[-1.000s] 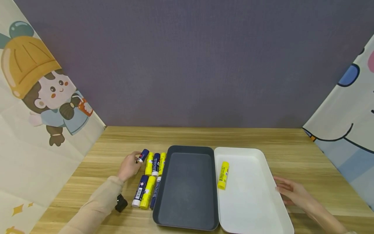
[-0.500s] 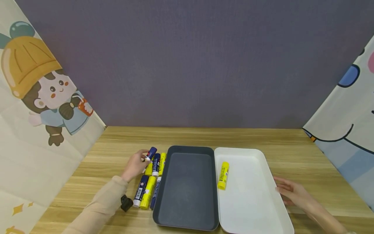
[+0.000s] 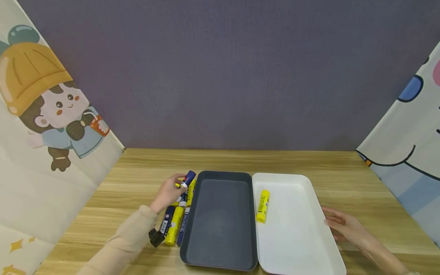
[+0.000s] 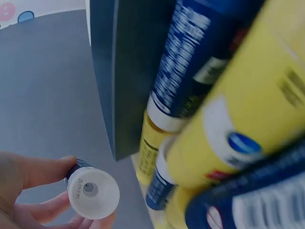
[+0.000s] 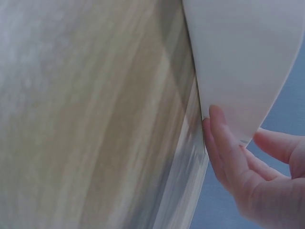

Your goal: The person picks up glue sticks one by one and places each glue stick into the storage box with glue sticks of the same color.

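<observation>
1. Hands: your left hand [image 3: 168, 193] pinches a navy glue stick [image 3: 188, 178] between thumb and fingers; your right hand [image 3: 345, 226] holds nothing up, its fingers relaxed and touching the outer wall of the white tray [image 3: 299, 236].
2. Location: the held stick is tilted, above the far row of loose sticks and just beside the far left corner of the dark tray [image 3: 220, 221].
3. Risk, slip: you hold that stick towards its white end, so a loose pinch could let it swing or drop.
4. Risk, knock: your fingers overhang the far row; a low pass could scatter it or strike the dark tray's rim.
5. Risk, snag: the black wrist device [image 3: 156, 237] appears close to the near row's navy stick [image 3: 167, 219] and could nudge it.
6. Risk, shift: pressure from your right hand could slide the white tray into its neighbour and roll the yellow glue stick [image 3: 262, 206] lying in it.
7. Surface: the table [image 3: 137, 168] shows light wood grain.
8. Room: a dark grey-purple backdrop [image 3: 240, 76] stands behind; cartoon-printed panels flank it, left [image 3: 68, 110] and right [image 3: 409, 130].
</observation>
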Motion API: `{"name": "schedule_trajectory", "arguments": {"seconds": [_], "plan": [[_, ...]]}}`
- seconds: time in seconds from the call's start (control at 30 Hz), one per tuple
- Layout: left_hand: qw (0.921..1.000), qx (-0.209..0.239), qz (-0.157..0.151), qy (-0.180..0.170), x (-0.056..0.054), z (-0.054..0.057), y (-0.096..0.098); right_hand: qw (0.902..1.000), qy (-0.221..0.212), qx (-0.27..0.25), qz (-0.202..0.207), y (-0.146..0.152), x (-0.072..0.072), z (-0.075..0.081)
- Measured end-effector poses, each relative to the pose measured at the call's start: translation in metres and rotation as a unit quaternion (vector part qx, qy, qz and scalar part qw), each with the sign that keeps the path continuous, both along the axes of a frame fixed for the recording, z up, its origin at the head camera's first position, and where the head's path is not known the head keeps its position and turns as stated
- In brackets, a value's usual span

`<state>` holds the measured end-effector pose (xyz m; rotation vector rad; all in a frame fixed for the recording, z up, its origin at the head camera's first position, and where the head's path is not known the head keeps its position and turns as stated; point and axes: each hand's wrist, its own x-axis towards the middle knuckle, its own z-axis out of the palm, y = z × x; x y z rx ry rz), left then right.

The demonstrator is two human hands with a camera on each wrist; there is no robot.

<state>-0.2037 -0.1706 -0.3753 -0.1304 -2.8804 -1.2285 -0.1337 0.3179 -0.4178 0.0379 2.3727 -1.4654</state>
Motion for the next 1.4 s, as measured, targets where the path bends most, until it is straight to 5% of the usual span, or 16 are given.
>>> {"name": "schedule_trajectory", "arguments": {"seconds": [0.43, 0.6, 0.9, 1.4], "plan": [[0.9993, 0.028, -0.011, 0.020, -0.004, 0.003, 0.027, 0.9999, -0.009, 0.007, -0.002, -0.001, 0.001, 0.004], [0.9972, 0.048, -0.043, 0.037, -0.004, -0.002, 0.034, 1.0000, -0.008, 0.004, -0.005, -0.001, 0.001, 0.004], [0.9981, 0.042, -0.045, -0.006, -0.006, 0.001, 0.053, 0.9999, -0.008, -0.009, -0.002, -0.001, 0.001, 0.004], [0.9936, 0.052, -0.097, -0.024, 0.008, 0.009, 0.059, 0.9997, -0.008, 0.001, -0.025, -0.022, 0.037, 0.007]]}}
